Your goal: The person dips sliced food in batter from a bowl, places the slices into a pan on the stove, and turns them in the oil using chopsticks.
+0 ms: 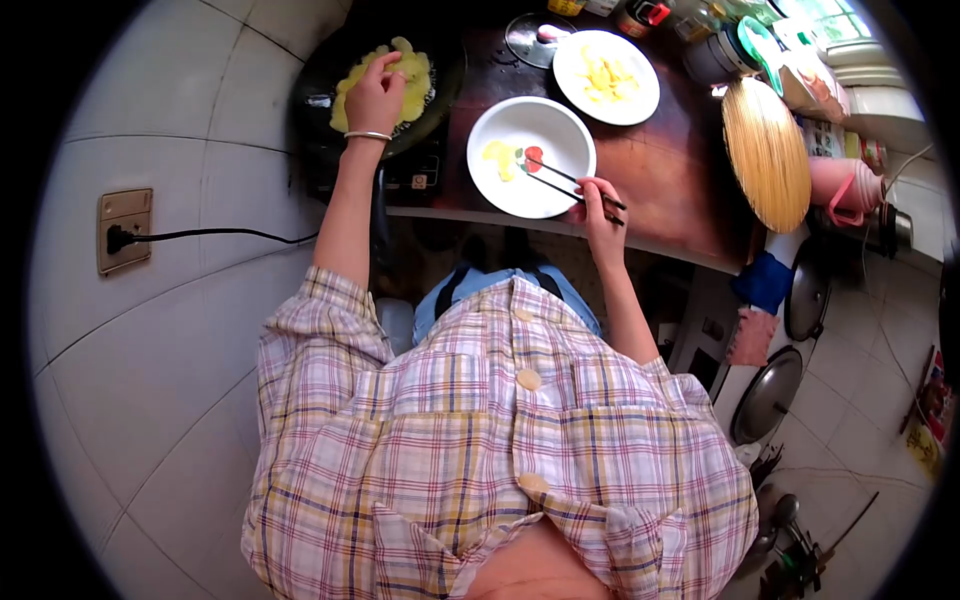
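My left hand [378,98], with a bracelet at the wrist, is over the dark wok [448,95]. Its fingers are drawn together close above pale yellow slices [415,75] that look like potato; whether a slice is between the fingertips is hidden. My right hand [603,205] grips dark chopsticks [560,180], whose tips reach inside a white bowl [575,130]. A little yellow food [500,160] lies at the bowl's left side, beside a red and green patch. Behind the bowl, a white plate [645,95] carries more yellow pieces [608,78].
A glass lid [525,42] lies left of the plate. Along the right stand a round woven tray [765,155], a pink thermos [845,185] and several bottles. Pot lids [768,395] hang lower right. A plugged cord [230,232] crosses the tiled left wall.
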The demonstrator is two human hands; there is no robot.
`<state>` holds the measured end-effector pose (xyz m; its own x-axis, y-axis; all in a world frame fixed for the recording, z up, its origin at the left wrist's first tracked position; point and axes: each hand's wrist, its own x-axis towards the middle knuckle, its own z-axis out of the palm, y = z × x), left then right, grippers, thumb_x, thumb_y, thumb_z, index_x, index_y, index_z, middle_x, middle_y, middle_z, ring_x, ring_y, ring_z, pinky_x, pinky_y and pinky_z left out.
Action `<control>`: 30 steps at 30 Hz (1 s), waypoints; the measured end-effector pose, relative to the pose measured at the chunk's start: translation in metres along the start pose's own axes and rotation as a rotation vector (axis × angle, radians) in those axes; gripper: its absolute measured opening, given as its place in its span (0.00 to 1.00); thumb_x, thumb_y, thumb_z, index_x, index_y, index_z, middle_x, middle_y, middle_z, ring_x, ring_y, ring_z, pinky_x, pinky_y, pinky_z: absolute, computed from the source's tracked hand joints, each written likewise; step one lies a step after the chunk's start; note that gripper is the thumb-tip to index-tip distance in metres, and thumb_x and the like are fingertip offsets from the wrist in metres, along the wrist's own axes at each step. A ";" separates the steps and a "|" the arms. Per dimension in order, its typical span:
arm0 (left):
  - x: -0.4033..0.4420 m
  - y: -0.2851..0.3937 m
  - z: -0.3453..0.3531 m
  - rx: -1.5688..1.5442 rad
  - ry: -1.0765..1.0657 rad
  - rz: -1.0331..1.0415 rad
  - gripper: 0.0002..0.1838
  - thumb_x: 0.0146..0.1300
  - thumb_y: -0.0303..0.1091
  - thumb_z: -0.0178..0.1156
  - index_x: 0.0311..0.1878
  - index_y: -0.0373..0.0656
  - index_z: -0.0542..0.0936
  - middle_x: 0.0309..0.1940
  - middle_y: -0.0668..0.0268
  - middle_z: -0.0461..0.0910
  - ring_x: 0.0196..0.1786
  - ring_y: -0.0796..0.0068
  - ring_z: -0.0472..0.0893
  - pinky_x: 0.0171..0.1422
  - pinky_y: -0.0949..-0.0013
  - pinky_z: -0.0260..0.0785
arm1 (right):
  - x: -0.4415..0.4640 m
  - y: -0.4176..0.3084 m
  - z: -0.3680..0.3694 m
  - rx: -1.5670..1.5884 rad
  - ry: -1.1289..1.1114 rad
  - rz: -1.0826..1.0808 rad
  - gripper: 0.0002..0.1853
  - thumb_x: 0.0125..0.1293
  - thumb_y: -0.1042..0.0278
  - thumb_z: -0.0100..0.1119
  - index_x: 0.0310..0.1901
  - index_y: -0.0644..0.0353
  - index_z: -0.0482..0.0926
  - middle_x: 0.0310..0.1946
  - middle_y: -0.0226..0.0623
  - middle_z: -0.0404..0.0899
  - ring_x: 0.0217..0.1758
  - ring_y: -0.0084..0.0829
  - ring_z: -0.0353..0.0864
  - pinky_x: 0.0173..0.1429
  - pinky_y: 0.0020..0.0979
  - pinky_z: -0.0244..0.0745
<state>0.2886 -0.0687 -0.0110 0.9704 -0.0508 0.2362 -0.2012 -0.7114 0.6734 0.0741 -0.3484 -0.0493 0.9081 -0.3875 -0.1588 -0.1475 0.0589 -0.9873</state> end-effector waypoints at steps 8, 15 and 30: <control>-0.131 0.015 0.093 -0.320 -0.259 -0.309 0.11 0.54 0.35 0.60 0.41 0.45 0.80 0.25 0.66 0.81 0.27 0.71 0.80 0.36 0.69 0.72 | 0.018 0.028 0.025 -0.059 -0.042 -0.124 0.09 0.67 0.71 0.51 0.42 0.64 0.78 0.31 0.33 0.78 0.25 0.18 0.76 0.26 0.18 0.68; -0.151 -0.013 0.130 -0.126 -0.134 -0.416 0.19 0.51 0.35 0.60 0.47 0.43 0.72 0.32 0.62 0.76 0.38 0.61 0.77 0.44 0.60 0.69 | 0.017 0.035 0.045 0.072 -0.117 -0.057 0.09 0.68 0.70 0.49 0.41 0.65 0.78 0.27 0.32 0.77 0.24 0.18 0.76 0.25 0.18 0.67; -0.148 -0.013 0.120 -0.760 0.003 -0.665 0.09 0.52 0.26 0.62 0.36 0.38 0.73 0.28 0.67 0.76 0.27 0.81 0.77 0.31 0.77 0.75 | 0.003 -0.006 0.017 0.208 -0.038 0.159 0.12 0.69 0.66 0.47 0.44 0.65 0.75 0.34 0.39 0.78 0.26 0.21 0.78 0.26 0.18 0.68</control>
<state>0.1640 -0.1359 -0.1391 0.9166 0.1962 -0.3482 0.3473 0.0401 0.9369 0.0841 -0.3340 -0.0443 0.8945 -0.3240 -0.3081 -0.2094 0.3053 -0.9289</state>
